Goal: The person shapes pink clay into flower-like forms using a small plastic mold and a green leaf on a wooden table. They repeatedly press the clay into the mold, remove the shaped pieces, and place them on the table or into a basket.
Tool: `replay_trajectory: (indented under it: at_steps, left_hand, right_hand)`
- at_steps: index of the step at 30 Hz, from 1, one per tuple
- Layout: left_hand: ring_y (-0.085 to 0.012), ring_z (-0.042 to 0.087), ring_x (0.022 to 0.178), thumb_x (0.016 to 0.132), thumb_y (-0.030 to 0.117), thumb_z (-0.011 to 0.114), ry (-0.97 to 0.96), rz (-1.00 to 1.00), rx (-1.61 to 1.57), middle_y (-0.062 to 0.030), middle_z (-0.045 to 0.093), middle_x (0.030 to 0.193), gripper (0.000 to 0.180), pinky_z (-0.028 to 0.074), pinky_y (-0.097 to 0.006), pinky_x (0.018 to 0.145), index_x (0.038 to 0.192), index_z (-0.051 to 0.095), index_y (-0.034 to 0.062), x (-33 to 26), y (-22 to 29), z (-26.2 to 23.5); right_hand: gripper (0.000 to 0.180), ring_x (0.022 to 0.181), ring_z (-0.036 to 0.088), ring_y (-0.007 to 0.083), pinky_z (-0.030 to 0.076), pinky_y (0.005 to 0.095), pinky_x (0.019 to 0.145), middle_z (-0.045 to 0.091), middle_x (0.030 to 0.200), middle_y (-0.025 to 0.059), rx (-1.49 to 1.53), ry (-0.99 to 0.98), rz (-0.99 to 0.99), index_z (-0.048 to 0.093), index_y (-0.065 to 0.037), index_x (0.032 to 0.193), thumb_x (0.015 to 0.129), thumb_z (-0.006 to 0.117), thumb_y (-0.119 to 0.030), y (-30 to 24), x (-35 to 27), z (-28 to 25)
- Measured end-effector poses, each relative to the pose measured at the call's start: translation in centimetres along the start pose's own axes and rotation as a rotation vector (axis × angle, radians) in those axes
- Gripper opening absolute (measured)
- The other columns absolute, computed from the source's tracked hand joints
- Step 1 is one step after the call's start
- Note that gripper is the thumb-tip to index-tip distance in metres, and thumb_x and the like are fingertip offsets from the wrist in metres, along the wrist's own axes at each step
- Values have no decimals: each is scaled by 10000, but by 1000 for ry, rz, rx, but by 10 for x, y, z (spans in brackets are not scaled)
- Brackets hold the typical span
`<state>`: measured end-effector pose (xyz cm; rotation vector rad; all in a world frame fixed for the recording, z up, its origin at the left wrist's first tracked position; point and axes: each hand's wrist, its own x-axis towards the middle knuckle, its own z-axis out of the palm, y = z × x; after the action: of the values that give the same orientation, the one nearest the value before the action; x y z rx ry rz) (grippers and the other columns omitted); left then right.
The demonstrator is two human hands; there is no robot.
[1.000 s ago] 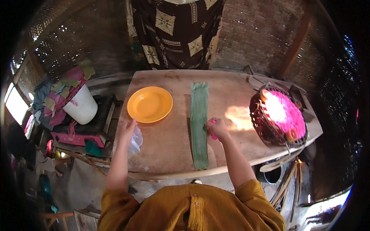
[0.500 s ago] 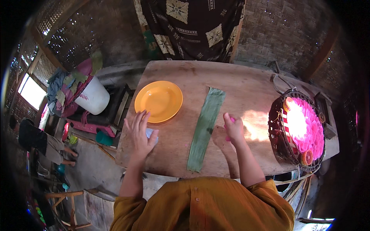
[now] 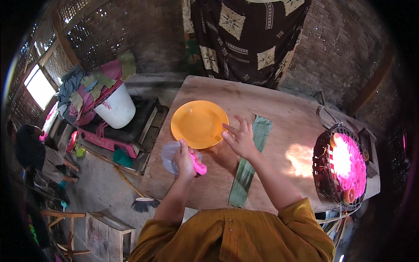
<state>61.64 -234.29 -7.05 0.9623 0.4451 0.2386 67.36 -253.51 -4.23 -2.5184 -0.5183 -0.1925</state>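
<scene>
Room: woven walls (image 3: pixel 340 52) and a dark patterned cloth (image 3: pixel 246 43) stand beyond the far edge of your wooden tabletop (image 3: pixel 283 131)
Pink piece (image 3: pixel 200 168): in your left hand (image 3: pixel 185 163), above the tabletop near its left edge, not yet set down
Leaf strip (image 3: pixel 248 177): flat and unfolded at mid-tabletop, one end close to the near edge
Basket (image 3: pixel 321 168): by the right edge, heaped with pink rounds (image 3: pixel 358 168)
Left-hand pose: your fingers curl around the pink piece; a clear plastic bag (image 3: pixel 169 157) shows just beside them, and you cannot tell whether they grip it too
Right-hand pose: your right hand (image 3: pixel 241 140) spreads its fingers, grasping nothing, its wrist over the leaf strip
Orange plate (image 3: pixel 196 124): near the left edge, just beside your right fingertips; contact is unclear
</scene>
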Motion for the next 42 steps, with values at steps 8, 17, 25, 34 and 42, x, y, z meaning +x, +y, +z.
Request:
replay_trajectory:
  at_steps: [8, 17, 25, 34, 42]
  left_hand:
    - [-113, 368, 340, 895, 614, 356, -307, -123, 71, -10, 377, 456, 576, 313, -255, 338, 729, 475, 75, -6, -23, -22]
    - [-111, 351, 362, 854, 681, 353, -244, -498, 79, 4, 395, 505, 629, 305, -256, 345, 879, 529, 78, 6, -16, -16]
    - [-159, 518, 673, 873, 647, 345, -540, -427, -349, -53, 536, 803, 594, 432, -295, 565, 1147, 464, 133, 1, -14, -12]
    - [-248, 457, 1127, 892, 631, 277, -660, -303, -711, -53, 487, 1193, 539, 305, -416, 971, 1308, 390, 307, -20, 38, 25]
    - [-322, 474, 1129, 861, 633, 298, -557, -418, -638, -108, 538, 1121, 605, 325, -506, 995, 1203, 471, 165, -52, -9, 68]
  right_hand:
    - [802, 1381, -83, 375, -21, 659, 1029, 45, 1522, 101, -655, -114, -14, 458, -140, 1330, 800, 328, -728, -7, 73, 72]
    - [772, 1377, -131, 372, -32, 660, 1026, -9, 1529, 74, -542, -239, 40, 481, -163, 1320, 805, 342, -721, -8, 92, 71]
    - [683, 1381, -6, 394, 59, 617, 1058, 136, 1492, 170, 2, -71, -16, 553, -158, 1243, 776, 498, -653, -28, 47, 25]
    - [703, 1367, -82, 428, -84, 611, 1052, 143, 1508, 103, -481, 230, -478, 584, -220, 1217, 742, 446, -720, -92, -81, -21]
    - [645, 1348, -74, 484, -51, 623, 1040, 40, 1507, 184, -183, 133, -357, 232, -177, 1445, 896, 390, -478, -84, -89, -35]
